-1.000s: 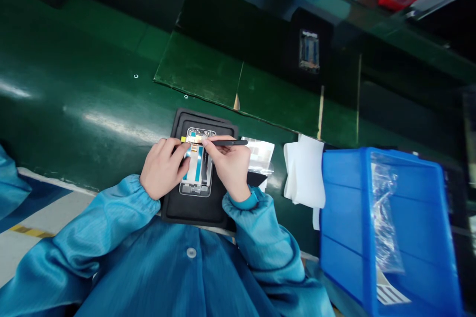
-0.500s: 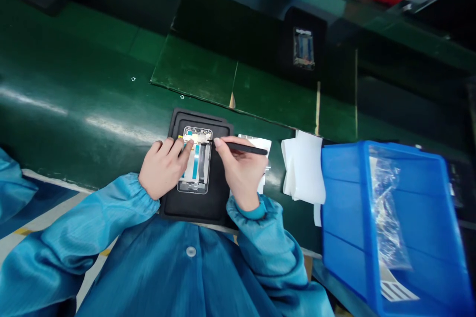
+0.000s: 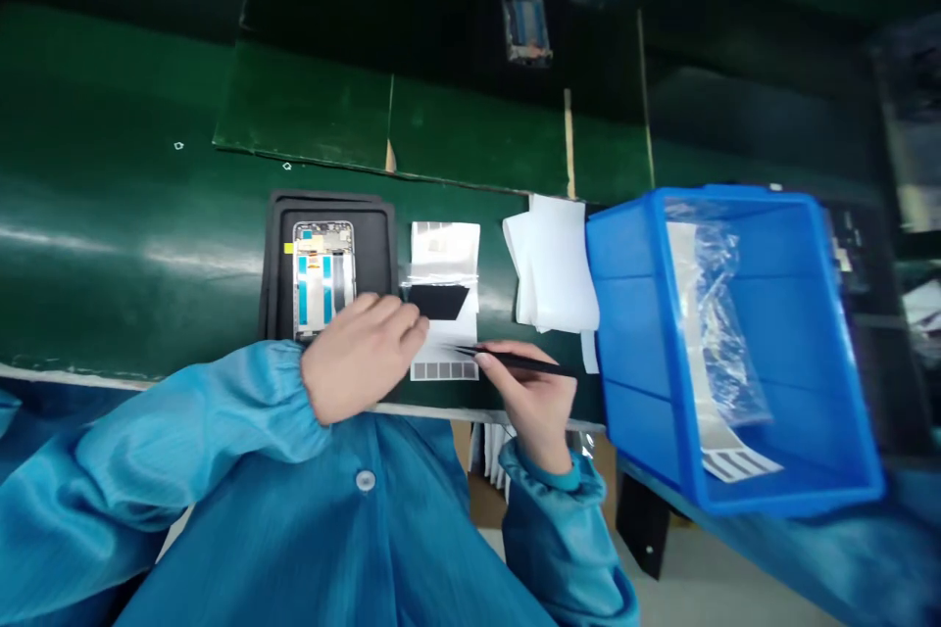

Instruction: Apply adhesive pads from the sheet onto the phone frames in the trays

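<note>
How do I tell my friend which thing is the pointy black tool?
Left of the big blue bin is the person's right hand. It holds a thin black tool, its tip pointing left over a white sheet. Unlike the wide black piece on that sheet, this tool is slim and pointed.

Glare streaks the green table (image 3: 95, 250) at left; its far side lies dim.
</note>
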Demonstrator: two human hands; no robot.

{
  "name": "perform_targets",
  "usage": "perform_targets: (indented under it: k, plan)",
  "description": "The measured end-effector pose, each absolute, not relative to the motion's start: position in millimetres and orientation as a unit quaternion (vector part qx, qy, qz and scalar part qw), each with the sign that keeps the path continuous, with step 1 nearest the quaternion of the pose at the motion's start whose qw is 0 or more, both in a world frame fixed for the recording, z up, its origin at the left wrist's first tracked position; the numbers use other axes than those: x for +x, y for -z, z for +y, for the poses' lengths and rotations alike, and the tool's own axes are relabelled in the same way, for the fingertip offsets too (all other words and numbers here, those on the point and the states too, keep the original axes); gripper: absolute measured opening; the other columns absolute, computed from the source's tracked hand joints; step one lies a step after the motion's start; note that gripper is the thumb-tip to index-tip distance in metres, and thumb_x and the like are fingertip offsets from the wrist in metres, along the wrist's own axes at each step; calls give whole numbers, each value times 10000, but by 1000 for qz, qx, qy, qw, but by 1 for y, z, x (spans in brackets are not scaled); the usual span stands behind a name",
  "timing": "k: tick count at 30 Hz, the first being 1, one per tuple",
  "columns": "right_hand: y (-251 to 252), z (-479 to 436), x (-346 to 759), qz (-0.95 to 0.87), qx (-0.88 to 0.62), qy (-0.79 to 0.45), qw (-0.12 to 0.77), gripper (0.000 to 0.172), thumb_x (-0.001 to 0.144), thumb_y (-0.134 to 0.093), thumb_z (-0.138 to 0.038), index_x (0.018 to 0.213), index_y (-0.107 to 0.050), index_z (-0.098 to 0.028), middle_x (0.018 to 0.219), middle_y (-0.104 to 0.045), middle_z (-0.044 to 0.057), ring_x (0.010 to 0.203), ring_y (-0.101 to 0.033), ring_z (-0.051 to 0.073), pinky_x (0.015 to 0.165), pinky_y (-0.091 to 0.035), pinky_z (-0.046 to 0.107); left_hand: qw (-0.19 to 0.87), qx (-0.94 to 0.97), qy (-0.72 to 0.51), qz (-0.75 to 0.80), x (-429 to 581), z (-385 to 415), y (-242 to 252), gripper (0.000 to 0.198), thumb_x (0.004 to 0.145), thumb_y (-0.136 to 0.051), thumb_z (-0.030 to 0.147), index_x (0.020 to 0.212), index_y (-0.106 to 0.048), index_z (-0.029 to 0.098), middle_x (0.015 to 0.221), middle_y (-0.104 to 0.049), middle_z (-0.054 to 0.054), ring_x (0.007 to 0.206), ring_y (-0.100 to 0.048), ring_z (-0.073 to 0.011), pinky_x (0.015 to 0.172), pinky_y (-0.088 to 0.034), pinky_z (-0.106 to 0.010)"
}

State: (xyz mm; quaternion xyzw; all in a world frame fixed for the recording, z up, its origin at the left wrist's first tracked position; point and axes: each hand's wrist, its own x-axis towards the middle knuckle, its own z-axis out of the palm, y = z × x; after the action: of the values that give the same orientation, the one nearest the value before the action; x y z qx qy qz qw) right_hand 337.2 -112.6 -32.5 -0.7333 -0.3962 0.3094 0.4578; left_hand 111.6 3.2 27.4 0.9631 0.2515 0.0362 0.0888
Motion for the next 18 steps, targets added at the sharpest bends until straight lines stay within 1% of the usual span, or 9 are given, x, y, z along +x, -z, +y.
perform_targets:
  k: [2, 4, 10, 13, 18]
  plan:
    - [40, -122, 339, -427, -716, -327, 445, 149, 750, -843, -309, 849, -776, -220, 850, -796, 61, 765, -765, 238, 723, -653, 384, 109, 977, -6, 184, 132, -6, -18, 290, 1012, -401, 168, 1159, -649, 138, 1161, -663, -97, 1075, -589, -228, 925, -418, -385]
    - [44, -129, 339, -454, -693, -338, 447, 124, 763, -831, -293, 854, -774, -231, 854, -796, 53, 779, -764, 231, 757, -650, 387, 109, 981, 14, 159, 147, -14, -9, 304, 1014, -379, 145, 1147, -652, 131, 1202, -656, -100, 1111, -589, -229, 968, -401, -391]
    - [49, -140, 337, -475, -667, -319, 478, 63, 805, -791, -253, 860, -764, -240, 858, -795, 52, 791, -763, 225, 749, -644, 390, 107, 980, 61, 158, 155, -21, 4, 324, 993, -455, 165, 1275, -614, 168, 1326, -622, -99, 1213, -566, -258, 1019, -386, -434]
    - [50, -143, 337, -481, -660, -306, 489, 76, 810, -783, -218, 880, -761, -240, 866, -791, 52, 800, -757, 222, 754, -641, 391, 103, 980, 77, 153, 153, -21, 4, 353, 999, -449, 191, 1322, -590, 181, 1369, -603, -93, 1244, -549, -263, 1032, -383, -442]
    - [52, -144, 337, -489, -643, -319, 495, 91, 821, -770, -195, 898, -762, -244, 879, -791, 45, 822, -754, 218, 771, -638, 388, 93, 980, 93, 146, 154, -20, 2, 380, 1003, -440, 204, 1359, -572, 182, 1397, -588, -90, 1264, -534, -276, 1028, -395, -453]
